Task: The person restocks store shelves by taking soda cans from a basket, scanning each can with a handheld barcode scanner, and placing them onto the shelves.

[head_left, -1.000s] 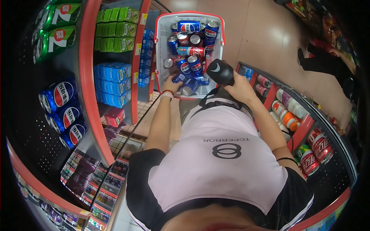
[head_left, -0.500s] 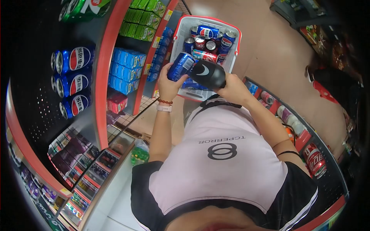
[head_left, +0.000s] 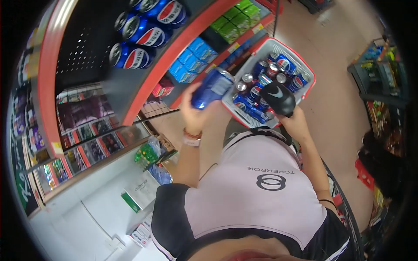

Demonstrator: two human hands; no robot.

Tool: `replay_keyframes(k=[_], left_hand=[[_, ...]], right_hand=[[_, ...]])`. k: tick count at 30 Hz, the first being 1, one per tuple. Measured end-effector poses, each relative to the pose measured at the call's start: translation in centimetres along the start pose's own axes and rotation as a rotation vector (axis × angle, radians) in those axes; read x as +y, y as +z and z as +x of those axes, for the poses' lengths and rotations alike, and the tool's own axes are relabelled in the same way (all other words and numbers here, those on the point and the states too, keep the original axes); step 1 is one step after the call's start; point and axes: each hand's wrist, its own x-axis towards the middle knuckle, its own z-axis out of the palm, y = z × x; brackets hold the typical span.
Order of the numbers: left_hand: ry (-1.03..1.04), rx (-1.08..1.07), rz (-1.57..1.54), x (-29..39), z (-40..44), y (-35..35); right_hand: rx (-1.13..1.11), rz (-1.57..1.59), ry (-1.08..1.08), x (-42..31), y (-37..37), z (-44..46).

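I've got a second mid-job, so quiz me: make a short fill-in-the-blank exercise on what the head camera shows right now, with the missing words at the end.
1. The left hand holds a drink can that is mainly ____ in colour.
2. The right hand grips a handheld device that is mainly ____ in colour.
3. The basket contains many drink ____.
4. The pale wristband is worn on the ____ wrist.

Missing words: blue; black; cans; left.
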Motion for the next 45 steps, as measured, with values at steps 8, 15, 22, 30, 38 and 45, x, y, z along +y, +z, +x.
replay_keyframes(k=[8,15,22,30,38,45], left_hand=[[0.231,0.909,-0.322,4.3,4.5,-13.6],[-0.195,0.610,0.104,2.3,13.8,-22.9],[-0.570,-0.006,0.538,1.8,25.3,-24.0],[-0.742,-0.414,0.724,1.4,31.0,-22.2],[-0.679,-0.085,0.043,-2.5,30.6,-22.2],[-0.562,0.057,0.015,-0.2,28.0,-18.9]], right_hand=[[-0.117,-0.098,0.194,-1.7,-0.1,-0.1],[-0.159,-0.179,0.029,0.5,0.8,-0.6],[-0.101,-0.232,0.058,1.3,0.5,-0.8],[-0.063,-0.214,0.090,2.4,0.1,-1.4],[-0.046,-0.213,0.084,3.0,0.3,-1.4],[-0.052,-0.191,0.090,2.7,0.2,-1.5]])
